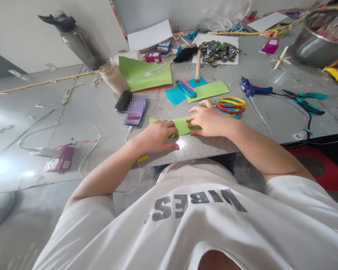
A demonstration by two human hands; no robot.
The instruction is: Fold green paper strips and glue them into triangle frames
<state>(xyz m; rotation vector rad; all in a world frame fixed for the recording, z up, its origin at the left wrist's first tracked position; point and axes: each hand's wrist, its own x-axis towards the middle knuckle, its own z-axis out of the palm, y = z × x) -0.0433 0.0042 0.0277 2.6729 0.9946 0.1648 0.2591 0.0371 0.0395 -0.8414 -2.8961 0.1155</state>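
Note:
A green paper strip (181, 126) lies near the table's front edge, under both hands. My left hand (160, 135) rests on its left end, fingers bent and a little apart, thumb at the near edge. On the right end, my right hand (204, 119) has its fingers spread over the paper. Scissors with yellow and red handles (232, 105) lie just beyond my right wrist. Farther back are another green strip (214, 90), blue paper pieces (175, 95) and a blue cutter (186, 89). A phone (138, 110) sits beyond my left hand.
Green sheets (149, 75), a hammer (198, 65) and bottle caps (218, 51) are at the back. On the right lie a blue glue gun (255, 88), pliers (307, 101) and a metal pot (315, 45). A grey bottle (80, 43) stands back left; a white cable (97, 142) crosses the left.

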